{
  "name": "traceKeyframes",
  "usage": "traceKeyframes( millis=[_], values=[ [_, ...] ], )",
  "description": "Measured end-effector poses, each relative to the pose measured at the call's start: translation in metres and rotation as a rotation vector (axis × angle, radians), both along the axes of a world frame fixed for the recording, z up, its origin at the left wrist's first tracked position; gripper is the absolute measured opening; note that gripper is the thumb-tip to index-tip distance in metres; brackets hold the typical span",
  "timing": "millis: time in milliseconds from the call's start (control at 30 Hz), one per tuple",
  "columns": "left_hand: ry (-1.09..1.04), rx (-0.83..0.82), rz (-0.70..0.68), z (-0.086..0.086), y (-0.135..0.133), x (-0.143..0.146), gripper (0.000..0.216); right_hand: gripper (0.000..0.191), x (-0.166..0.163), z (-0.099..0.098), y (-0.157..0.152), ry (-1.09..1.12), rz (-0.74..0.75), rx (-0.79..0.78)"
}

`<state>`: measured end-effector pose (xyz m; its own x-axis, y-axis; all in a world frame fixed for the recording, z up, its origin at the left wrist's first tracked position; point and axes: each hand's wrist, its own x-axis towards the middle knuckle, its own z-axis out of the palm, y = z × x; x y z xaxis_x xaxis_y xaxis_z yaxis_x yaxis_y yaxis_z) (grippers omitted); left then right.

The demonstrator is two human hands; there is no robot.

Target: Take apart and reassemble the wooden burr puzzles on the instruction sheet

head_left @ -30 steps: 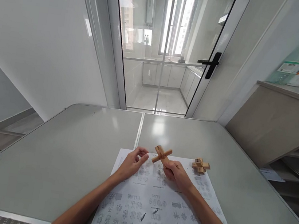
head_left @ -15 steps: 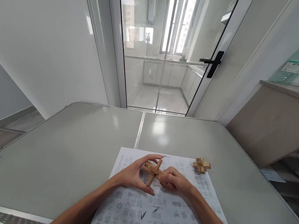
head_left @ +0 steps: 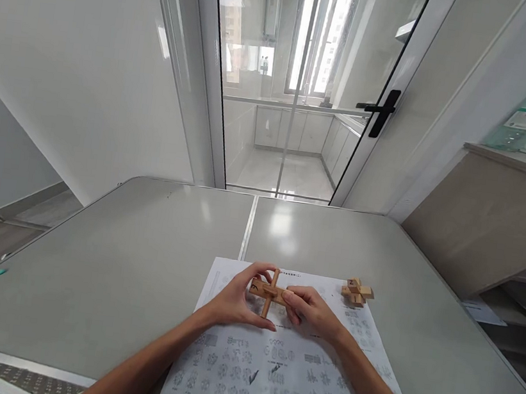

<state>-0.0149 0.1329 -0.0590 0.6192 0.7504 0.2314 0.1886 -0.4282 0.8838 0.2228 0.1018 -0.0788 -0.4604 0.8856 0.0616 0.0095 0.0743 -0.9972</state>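
Both my hands hold a small wooden cross-shaped puzzle piece (head_left: pixel 270 292) just above a printed sheet of diagrams (head_left: pixel 279 367). My left hand (head_left: pixel 236 300) pinches the upright bar between thumb and fingers. My right hand (head_left: pixel 310 312) grips the right end of the crossbar. A second, assembled wooden burr puzzle (head_left: pixel 356 292) lies on the sheet's far right corner, a hand's width from my right hand.
The grey folding table (head_left: pixel 113 268) has a seam down its middle. A small teal item (head_left: pixel 1 272) lies near its left edge. A glass door (head_left: pixel 297 85) stands behind the table, and a wooden shelf unit (head_left: pixel 498 215) is on the right.
My right hand brought the wooden cross down and toward me. My left hand, open a second ago, closed on it, and both hands now hold it.
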Motion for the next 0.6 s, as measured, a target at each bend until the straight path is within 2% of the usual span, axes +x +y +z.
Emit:
traceKeyframes(
  millis=[267,600],
  values=[
    [0.033,0.082,0.057,-0.0025,0.0,0.0036,0.1,0.057,-0.0045,-0.0037,0.0001,-0.054,-0.061,0.023],
    [0.036,0.125,0.066,-0.0011,0.0003,0.002,0.103,0.055,-0.0031,-0.0044,-0.0003,-0.035,-0.04,0.011]
  ],
)
